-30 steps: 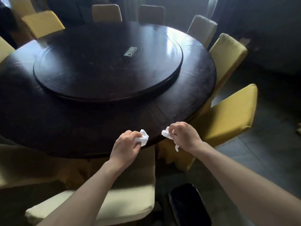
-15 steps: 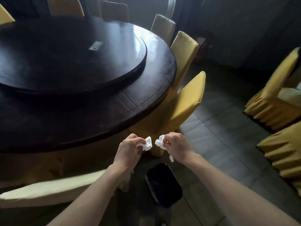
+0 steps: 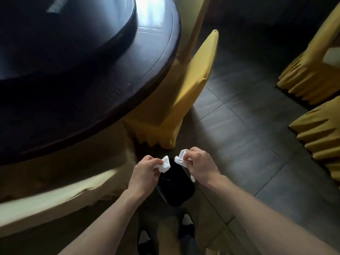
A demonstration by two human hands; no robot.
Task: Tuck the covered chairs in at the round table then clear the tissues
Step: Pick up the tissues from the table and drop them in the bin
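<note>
My left hand (image 3: 145, 172) pinches a crumpled white tissue (image 3: 164, 164), and my right hand (image 3: 199, 165) pinches a second crumpled tissue (image 3: 180, 159). Both tissues hang directly over a black waste bin (image 3: 175, 188) that stands on the floor between my arms. The dark round table (image 3: 92, 92) with its raised turntable (image 3: 64, 39) fills the upper left. A yellow covered chair (image 3: 185, 89) is tucked against the table's rim beyond my hands. A pale covered chair (image 3: 55, 197) sits at the lower left, close to the table.
Two more yellow covered chairs (image 3: 312, 61) (image 3: 320, 137) stand apart at the right edge. Grey tiled floor (image 3: 248, 135) stretches between them and the table. My feet in dark shoes (image 3: 185, 225) are just below the bin.
The view has swung right and down from the tabletop. Both hands have carried their tissues from the table's edge down to above the black bin.
</note>
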